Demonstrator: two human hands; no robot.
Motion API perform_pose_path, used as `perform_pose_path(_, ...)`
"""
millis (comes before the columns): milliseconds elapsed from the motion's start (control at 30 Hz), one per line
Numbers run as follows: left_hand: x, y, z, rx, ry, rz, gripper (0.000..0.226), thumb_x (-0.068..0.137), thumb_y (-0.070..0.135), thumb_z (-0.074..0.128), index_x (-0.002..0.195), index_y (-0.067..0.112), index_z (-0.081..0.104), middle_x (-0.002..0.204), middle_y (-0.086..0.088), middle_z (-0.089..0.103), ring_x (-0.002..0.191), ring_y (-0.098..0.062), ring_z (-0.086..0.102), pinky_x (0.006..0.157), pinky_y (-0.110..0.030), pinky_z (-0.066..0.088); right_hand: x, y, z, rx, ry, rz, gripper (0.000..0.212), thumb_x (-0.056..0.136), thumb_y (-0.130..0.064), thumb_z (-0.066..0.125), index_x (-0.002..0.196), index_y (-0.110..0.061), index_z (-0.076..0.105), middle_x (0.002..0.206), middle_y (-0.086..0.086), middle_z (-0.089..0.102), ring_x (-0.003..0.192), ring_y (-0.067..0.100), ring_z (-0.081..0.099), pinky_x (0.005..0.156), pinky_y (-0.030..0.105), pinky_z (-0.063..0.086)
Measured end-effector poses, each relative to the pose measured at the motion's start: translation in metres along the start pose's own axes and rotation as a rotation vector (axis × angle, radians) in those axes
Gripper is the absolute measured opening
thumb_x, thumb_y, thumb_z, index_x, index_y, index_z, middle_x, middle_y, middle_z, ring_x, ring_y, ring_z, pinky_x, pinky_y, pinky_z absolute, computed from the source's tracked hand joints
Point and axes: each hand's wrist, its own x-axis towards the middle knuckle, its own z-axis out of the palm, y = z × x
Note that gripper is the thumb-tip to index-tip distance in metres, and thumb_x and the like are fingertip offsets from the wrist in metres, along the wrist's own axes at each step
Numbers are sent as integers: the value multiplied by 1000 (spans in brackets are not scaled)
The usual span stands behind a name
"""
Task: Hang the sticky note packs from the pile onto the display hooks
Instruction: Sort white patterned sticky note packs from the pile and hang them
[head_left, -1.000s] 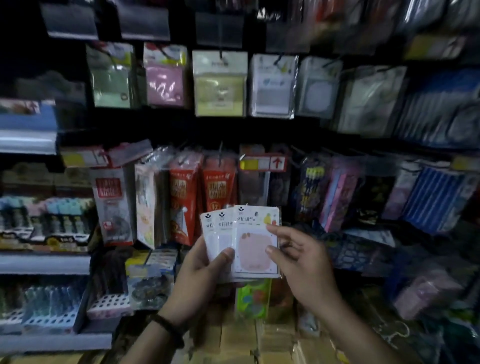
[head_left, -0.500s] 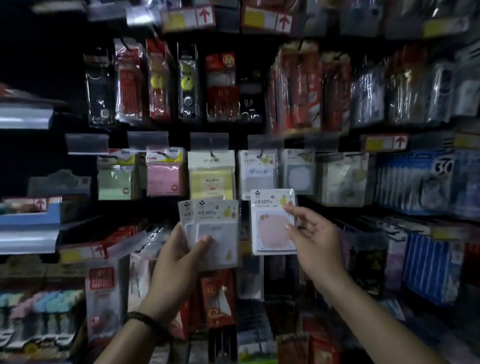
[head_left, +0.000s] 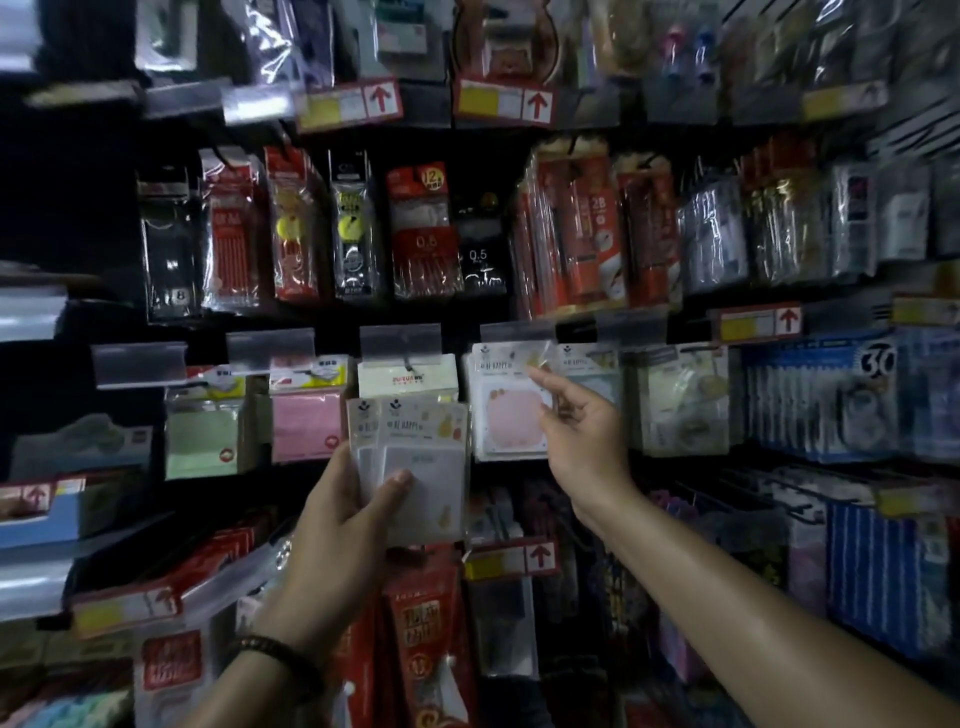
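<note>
The pink sticky note pack is up against the display wall in the row of hanging pads, its printed header just under a clear label strip and the edges of similar packs showing behind its lower edge; whether its hole is on a hook is too blurred to tell. The right hand pinches it at the top right corner, forefinger and thumb closed on the header, the other fingers loosely bent beside the pack's right edge. Lower and to the left, the left hand grips a fan of packs with grey-white pads, at least two headers showing, thumb pressed on the front one and fingers curled behind; the fan is held in front of the wall and overlaps the bottom of a cream-yellow pack hanging on its hook. A dark beaded bracelet circles the left wrist. Further left in the same row hang a pink pad pack and a green pad pack; just right of the held pink pack is a pale blue pad pack, then a clear-wrapped pack. The row above carries red and black pen and lead packs, and price tags with red arrows sit above those. Blue packets fill the right side.
</note>
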Motion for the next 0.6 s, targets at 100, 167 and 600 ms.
perform_pose_path(100, 5, 0, 4, 4, 1, -4, 27, 104, 21, 60, 126, 37, 62, 114, 8, 79, 97, -21, 81, 68, -52, 67, 10, 0, 4, -17, 26, 13, 51, 99, 8, 64, 117, -38, 76, 124, -29, 67, 128, -12, 58, 109, 15, 48)
perform_pose_path(167, 8, -1, 6, 12, 2, -1, 26, 105, 21, 60, 126, 35, 62, 114, 7, 79, 95, -22, 81, 68, -56, 67, 12, 2, 3, -34, 21, 13, 48, 99, 8, 64, 119, -33, 77, 129, -23, 69, 130, -6, 60, 108, 16, 50)
perform_pose_path(600, 26, -16, 11, 8, 2, -44, 26, 107, 17, 60, 129, 31, 64, 117, 4, 80, 95, -24, 82, 71, -56, 67, 27, 2, -5, -378, -78, 20, 48, 101, 3, 59, 136, -28, 71, 144, -17, 65, 122, -1, 65, 85, 4, 50)
